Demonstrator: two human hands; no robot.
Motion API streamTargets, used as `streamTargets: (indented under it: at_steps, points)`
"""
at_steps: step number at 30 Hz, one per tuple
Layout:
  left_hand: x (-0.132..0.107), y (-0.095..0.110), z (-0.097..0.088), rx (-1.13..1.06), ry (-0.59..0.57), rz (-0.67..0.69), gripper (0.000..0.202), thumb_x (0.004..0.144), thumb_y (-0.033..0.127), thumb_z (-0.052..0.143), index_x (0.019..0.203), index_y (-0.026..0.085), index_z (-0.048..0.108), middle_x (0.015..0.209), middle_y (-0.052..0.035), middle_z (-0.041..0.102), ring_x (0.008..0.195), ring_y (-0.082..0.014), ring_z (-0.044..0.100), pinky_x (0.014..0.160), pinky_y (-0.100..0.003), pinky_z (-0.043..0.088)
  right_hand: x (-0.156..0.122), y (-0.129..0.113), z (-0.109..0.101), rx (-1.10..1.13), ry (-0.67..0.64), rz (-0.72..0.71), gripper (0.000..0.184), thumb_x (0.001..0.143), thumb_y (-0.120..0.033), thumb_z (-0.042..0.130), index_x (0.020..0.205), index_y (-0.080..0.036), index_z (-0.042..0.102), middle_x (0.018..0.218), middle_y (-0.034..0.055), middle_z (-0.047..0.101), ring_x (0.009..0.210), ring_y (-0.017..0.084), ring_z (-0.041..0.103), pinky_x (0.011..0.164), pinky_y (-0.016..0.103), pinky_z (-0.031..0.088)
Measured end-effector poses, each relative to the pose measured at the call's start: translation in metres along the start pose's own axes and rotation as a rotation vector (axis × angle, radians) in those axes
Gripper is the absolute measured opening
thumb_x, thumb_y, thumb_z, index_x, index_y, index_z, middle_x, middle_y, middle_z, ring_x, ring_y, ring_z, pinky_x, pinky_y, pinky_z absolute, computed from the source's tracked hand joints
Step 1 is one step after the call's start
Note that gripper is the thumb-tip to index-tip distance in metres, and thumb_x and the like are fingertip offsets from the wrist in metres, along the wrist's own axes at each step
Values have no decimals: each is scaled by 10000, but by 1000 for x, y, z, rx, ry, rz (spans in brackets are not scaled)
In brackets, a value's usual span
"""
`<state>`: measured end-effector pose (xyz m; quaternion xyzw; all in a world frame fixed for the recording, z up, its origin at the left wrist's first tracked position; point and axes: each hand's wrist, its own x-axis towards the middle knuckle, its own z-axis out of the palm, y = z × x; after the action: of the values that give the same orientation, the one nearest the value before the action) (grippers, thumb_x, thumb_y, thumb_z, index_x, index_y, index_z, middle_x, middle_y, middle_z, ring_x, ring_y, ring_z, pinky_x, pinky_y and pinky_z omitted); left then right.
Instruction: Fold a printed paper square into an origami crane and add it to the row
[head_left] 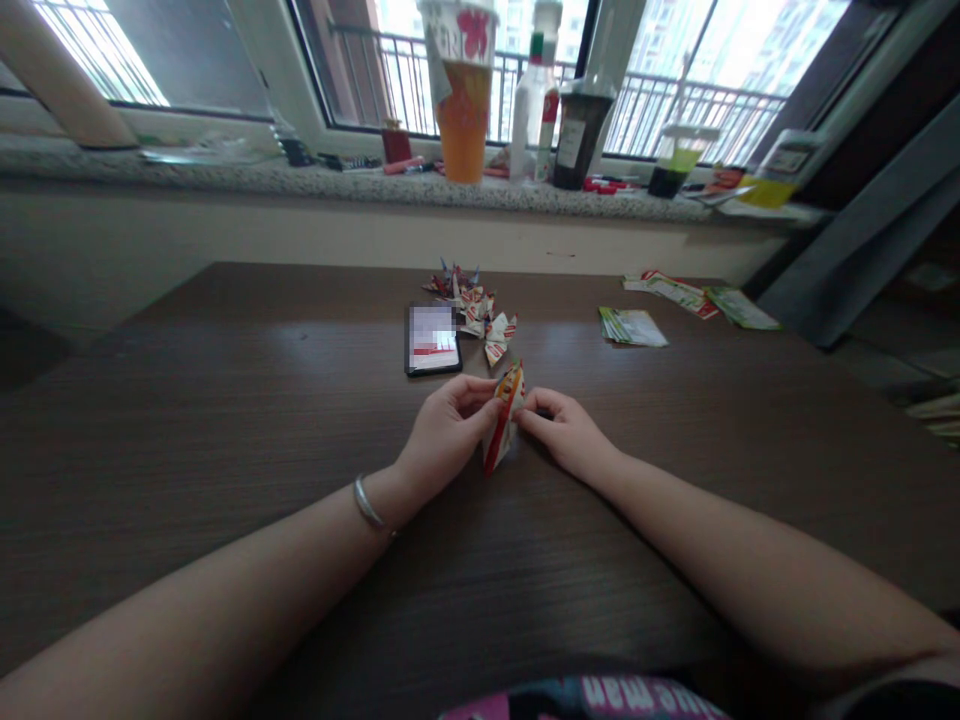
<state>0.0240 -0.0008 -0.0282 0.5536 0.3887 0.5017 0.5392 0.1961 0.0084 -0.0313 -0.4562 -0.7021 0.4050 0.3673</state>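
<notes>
The left hand (448,428) and right hand (566,432) pinch a folded paper piece (501,432) between them, mid-frame; beyond, at upper centre, a smartphone (432,342) lies beside paper figures (472,308) on the table (225,400).

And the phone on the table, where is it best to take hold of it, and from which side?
I would take the phone by its left edge, coming from the left: it lies flat, screen up, and folded papers sit close by its right edge.
</notes>
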Motion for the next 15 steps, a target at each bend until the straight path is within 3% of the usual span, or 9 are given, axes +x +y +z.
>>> streamTargets:
  at_steps: [4, 7, 15]
  points:
    - [0, -1, -1, 91, -21, 16, 326, 780, 311, 706, 1008, 163, 526, 840, -29, 696, 756, -148, 670, 697, -275, 522, 1, -2, -1, -59, -28, -54, 225, 787, -321, 552, 619, -194, 471, 642, -31, 511, 658, 132, 461, 669, 260, 364]
    - [1, -5, -5, 176, -35, 48, 382, 801, 339, 681, 1110, 168, 536, 909, -49, 682, 795, -159, 650, 726, -294, 507, 1, -4, -1, -142, -36, -74, 240, 792, -327, 552, 612, -193, 464, 621, -32, 500, 644, 131, 452, 639, 254, 344]
    - [3, -2, -6, 65, -3, 71, 271, 799, 364, 675, 945, 170, 557, 792, 2, 640, 704, -119, 603, 680, -249, 480, 0, -3, -3, -223, -89, -87, 159, 807, -272, 563, 675, -186, 546, 683, -18, 585, 693, 141, 509, 690, 268, 376]
